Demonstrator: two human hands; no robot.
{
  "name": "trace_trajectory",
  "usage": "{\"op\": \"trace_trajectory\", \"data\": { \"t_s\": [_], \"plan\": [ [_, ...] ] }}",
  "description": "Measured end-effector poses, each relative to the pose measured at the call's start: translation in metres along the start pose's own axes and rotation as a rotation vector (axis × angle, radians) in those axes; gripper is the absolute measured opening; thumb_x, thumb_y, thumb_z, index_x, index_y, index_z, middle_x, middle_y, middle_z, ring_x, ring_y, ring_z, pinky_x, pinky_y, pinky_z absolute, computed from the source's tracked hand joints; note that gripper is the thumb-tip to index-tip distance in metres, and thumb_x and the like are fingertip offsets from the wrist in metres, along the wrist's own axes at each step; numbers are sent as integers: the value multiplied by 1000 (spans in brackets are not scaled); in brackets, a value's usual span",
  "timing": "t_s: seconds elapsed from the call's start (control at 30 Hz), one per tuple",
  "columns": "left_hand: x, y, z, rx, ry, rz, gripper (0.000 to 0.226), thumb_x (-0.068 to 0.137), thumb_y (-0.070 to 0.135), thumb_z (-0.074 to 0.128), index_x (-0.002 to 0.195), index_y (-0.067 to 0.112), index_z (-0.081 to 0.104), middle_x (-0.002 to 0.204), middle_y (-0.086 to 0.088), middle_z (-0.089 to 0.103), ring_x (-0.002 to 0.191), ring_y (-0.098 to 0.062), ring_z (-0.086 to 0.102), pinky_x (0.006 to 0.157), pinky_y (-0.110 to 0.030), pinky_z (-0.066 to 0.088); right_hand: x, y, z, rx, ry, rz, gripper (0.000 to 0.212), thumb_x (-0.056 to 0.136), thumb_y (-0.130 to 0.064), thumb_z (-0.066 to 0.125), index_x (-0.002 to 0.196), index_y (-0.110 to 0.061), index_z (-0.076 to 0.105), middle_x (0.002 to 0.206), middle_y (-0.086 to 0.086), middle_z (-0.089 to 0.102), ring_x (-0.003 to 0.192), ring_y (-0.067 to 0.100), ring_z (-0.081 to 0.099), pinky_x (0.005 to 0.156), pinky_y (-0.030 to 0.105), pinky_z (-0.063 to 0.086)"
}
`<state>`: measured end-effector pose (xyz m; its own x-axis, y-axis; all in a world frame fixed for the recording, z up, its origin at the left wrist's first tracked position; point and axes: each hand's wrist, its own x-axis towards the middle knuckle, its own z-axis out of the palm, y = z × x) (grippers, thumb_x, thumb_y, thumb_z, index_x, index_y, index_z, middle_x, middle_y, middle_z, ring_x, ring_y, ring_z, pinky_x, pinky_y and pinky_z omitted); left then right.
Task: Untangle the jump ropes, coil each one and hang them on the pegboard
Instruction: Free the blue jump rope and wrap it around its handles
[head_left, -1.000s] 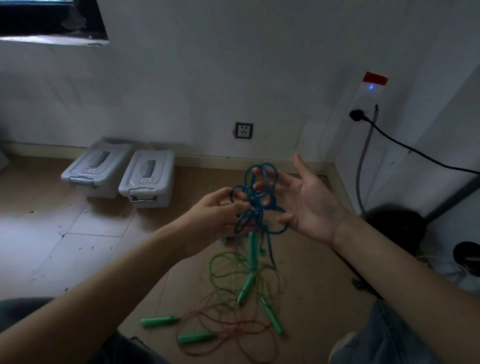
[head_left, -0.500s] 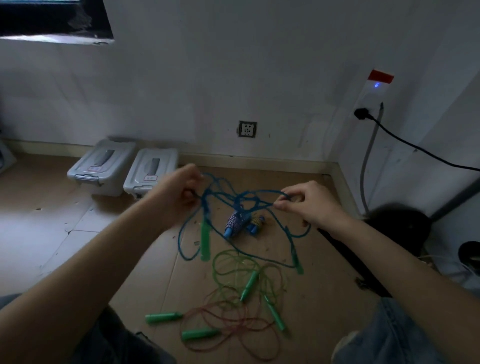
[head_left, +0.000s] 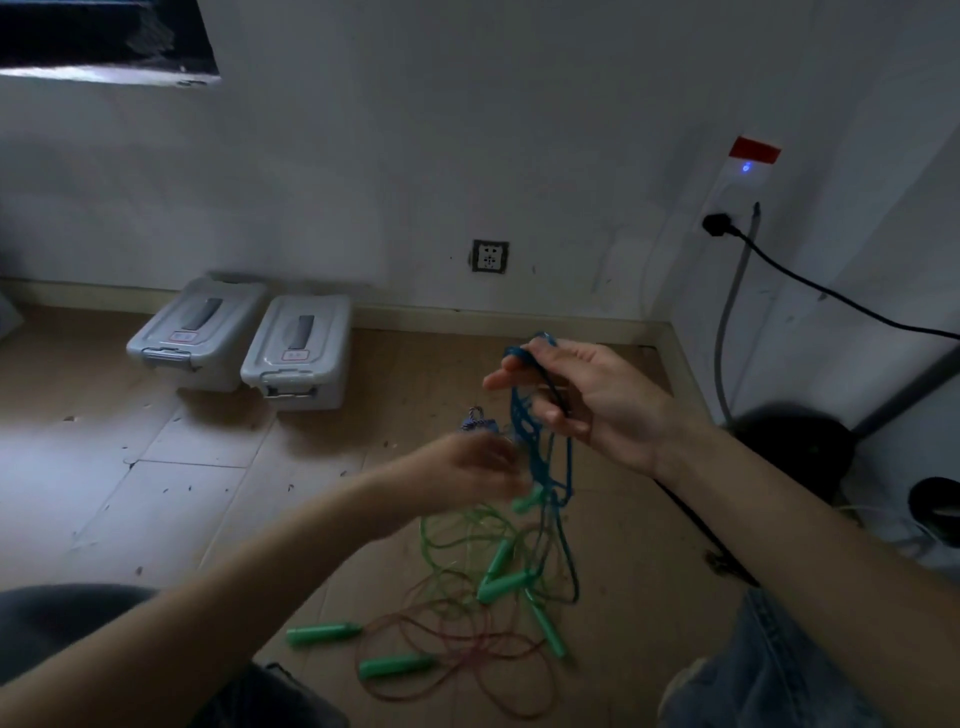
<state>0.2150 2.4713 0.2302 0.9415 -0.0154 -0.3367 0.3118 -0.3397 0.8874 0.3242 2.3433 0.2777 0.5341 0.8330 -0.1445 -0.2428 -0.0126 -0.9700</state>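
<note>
The step in hand seems to be the untangling, with the coiling and the hanging not yet begun, and no pegboard shows in this view. Going from the left, two grey storage boxes stand side by side against the wall at about 10 o'clock, apart from the work. The left hand is near the centre of the view, blurred, with its fingers curled close to the hanging strands; I cannot tell if it pinches the rope or only reaches for it. Below it, at about 6 o'clock, the green jump rope and the red jump rope lie on the floor in loose loops that cross each other, with green handles spread among them. The blue jump rope hangs as a knotted bundle from the right hand, at about 1 o'clock, which lifts it with the strands looped over its half-bent fingers. It looks thin and limp, so I judge that the next move calls for finding one free handle and drawing it slowly through the loops; a hard pull might tighten the knot.
</note>
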Motion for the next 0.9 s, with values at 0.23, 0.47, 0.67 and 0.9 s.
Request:
{"op": "trace_trajectory", "data": {
  "t_s": [0.23,0.47,0.67,0.9],
  "plan": [
    [23,-14,21,44,8,86,13,84,20,64,95,27,63,97,7,64,89,-3,61,88,-21,47,-3,-7,-6,166,-169,-33,28,88,-29,47,93,-7,64,103,11,70,37,3,36,32,12,29],
    [9,13,-7,-679,10,-35,15,84,14,55,73,13,65,55,6,56,46,-4,47,54,-18,40,-6,-3,-17,-187,7,129,23,97,-21,44,91,-6,60,90,7,72,32,2,29,29,10,21],
    [-11,37,-25,-801,-25,58,18,73,21,59,79,13,74,54,9,40,44,-2,35,50,-16,40,-2,-2,-20,-184,261,159,24,96,-14,45,82,-7,62,72,3,63,34,3,37,29,12,22],
    [-25,62,-67,-1093,-53,452,17,83,24,51,84,22,68,58,11,49,53,0,47,63,-16,47,-13,40,-4,-385,6,457,23,98,-14,42,87,-4,60,79,6,64,35,5,42,29,13,23]
  ]
}}
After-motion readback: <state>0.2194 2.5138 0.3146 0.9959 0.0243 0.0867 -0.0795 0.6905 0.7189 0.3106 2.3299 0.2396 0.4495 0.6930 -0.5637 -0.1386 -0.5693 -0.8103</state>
